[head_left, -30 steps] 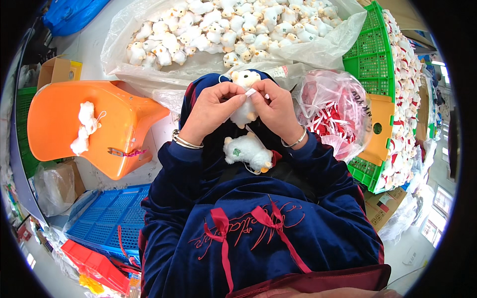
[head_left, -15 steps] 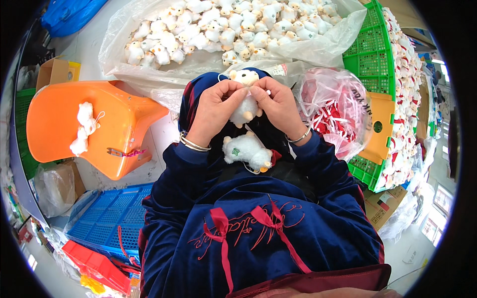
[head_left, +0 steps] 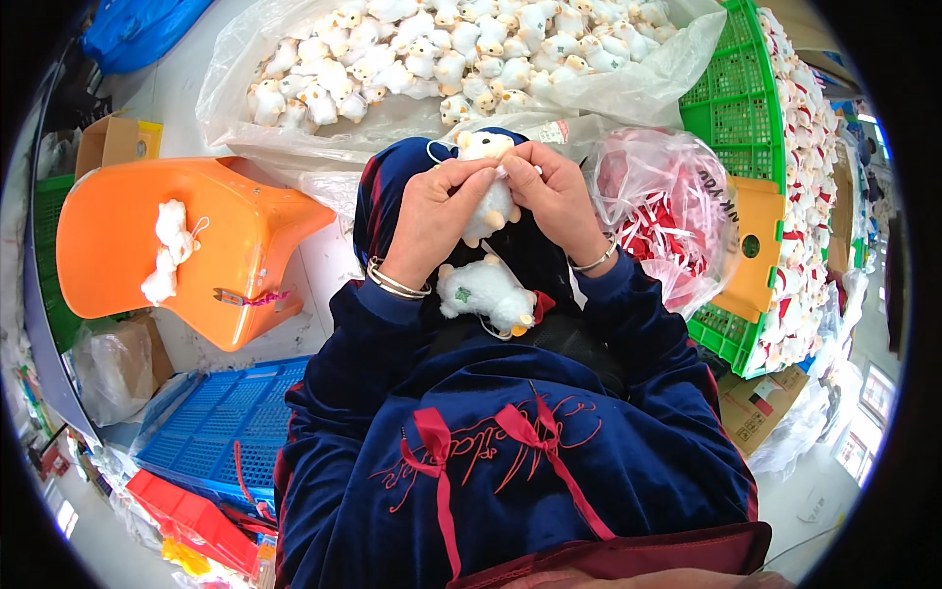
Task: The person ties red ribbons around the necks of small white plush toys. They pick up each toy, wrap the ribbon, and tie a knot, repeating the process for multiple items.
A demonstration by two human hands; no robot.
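Between my two hands is a small white plush toy (head_left: 485, 214) with a cream head, held upright over my lap. My left hand (head_left: 437, 211) pinches at the toy's neck with thumb and forefinger. From the other side my right hand (head_left: 552, 192) pinches the same spot, where a bit of white ribbon or strip shows between the fingertips. Below, a second plush toy (head_left: 486, 296) lies on its side in my lap, with a green patch, a cord loop and something red at its neck. What the curled lower fingers touch is hidden.
A clear plastic bag (head_left: 235, 98) of many white plush toys lies ahead. At right are a bag of red, white-tied pieces (head_left: 667, 236) and a green crate (head_left: 731, 118). On the left, an orange stool (head_left: 108, 236) holds white plush pieces (head_left: 175, 245) and small snips (head_left: 232, 297).
Both hands stay at the toy's neck and have shifted slightly. The right fingers have curled and turned inward, and the toy's head has tipped a little.
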